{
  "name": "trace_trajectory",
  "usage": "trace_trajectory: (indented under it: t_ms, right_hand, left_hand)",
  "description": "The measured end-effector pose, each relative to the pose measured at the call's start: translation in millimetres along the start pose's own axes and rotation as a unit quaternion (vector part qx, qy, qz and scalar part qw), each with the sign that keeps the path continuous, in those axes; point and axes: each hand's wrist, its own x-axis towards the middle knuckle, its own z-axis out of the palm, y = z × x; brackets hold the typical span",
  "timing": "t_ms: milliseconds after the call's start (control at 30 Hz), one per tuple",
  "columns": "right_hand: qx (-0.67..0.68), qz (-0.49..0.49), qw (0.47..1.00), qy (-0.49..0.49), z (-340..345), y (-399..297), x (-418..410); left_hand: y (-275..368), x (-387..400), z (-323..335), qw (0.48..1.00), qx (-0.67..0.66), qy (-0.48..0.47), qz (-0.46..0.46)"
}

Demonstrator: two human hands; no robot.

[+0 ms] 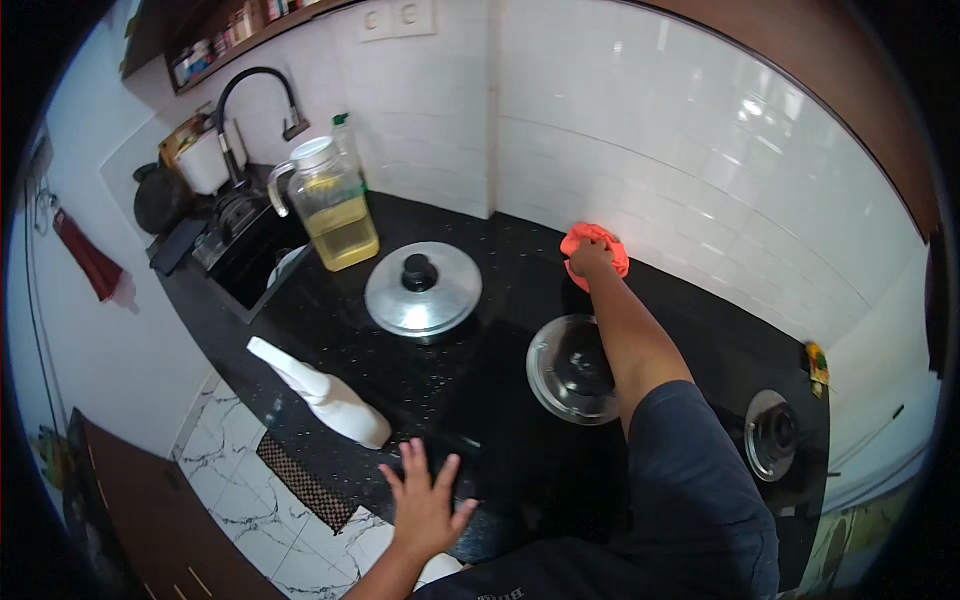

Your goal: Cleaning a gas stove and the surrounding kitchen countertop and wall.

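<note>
My right hand (592, 259) presses an orange-red cloth (619, 259) onto the black countertop (517, 247) close to the tiled wall. My left hand (429, 502) rests with fingers spread near the counter's front edge, holding nothing. Beside it lies a white spray bottle (349, 412). Under my right forearm, partly hidden by it, is a gas burner (574, 367) with a shiny round plate. A second burner (771, 435) shows at the right. A pot with a metal lid and black knob (442, 300) stands left of centre.
A glass pitcher of yellow liquid (341, 232) and a green-topped pump bottle (346, 146) stand behind the lidded pot. At the left are a sink (251, 281) with a black faucet (259, 71) and a dark pan (161, 199). A small yellow packet (817, 367) lies far right.
</note>
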Motion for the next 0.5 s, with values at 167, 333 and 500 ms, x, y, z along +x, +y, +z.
trace_trajectory:
  t_ms: [167,333,500]
  right_hand:
    - [0.008,-0.059,0.998,-0.010,19,-100,17]
    - [0.004,-0.225,0.973,0.044,39,-146,19]
    - [0.036,-0.296,0.955,-0.001,30,-156,-24]
  left_hand:
    - [-4,-1,-8,0.999,-0.019,-0.036,0.035]
    - [-8,-1,-9,0.996,-0.044,-0.047,0.057]
    - [-12,-6,-9,0.997,-0.065,-0.006,0.041]
